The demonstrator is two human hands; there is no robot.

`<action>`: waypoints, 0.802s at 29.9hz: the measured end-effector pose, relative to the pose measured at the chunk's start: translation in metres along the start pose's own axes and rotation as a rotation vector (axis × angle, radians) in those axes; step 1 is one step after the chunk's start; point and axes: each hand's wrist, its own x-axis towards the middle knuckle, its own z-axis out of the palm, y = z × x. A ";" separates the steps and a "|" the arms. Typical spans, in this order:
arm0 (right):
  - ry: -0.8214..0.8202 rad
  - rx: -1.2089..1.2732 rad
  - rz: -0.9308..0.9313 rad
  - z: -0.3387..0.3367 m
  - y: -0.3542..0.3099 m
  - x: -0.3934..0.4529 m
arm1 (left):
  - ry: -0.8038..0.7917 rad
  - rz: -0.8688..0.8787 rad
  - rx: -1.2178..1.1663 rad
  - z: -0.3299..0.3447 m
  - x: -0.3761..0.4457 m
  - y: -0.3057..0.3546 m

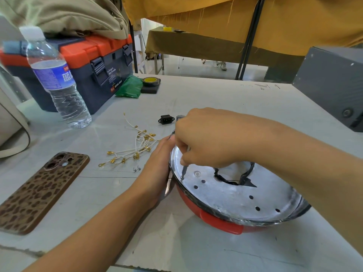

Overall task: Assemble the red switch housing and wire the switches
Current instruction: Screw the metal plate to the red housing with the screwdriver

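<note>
A screwdriver (184,169) is gripped upright by the right hand (206,138), its tip directly below on a screw (182,177) in the red housing (222,222) on the bench (196,95); the housing's rim is held by the left hand (157,169).

Head view — close, angled down at table (196,99).

The scene was brightly and evenly lit, daylight seeming to come from the open floor area at the back; shadows on the table (206,95) were soft and faint; the metal plate (235,193) showed a pale, washed-out glare; the water bottle (57,79) threw bright glints onto the surface beside it; straight edges bowed toward the corners from the wide lens; the near forearms and the frame's margins looked slightly soft.
</note>
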 end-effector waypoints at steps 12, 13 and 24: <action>0.190 0.669 0.038 0.020 0.022 -0.007 | -0.054 0.095 0.093 -0.007 0.004 -0.005; 0.225 0.714 0.047 0.021 0.024 -0.009 | -0.066 0.102 0.092 -0.008 0.004 -0.006; 0.591 1.144 0.224 0.036 0.040 -0.037 | 0.173 0.226 0.100 -0.026 0.010 0.021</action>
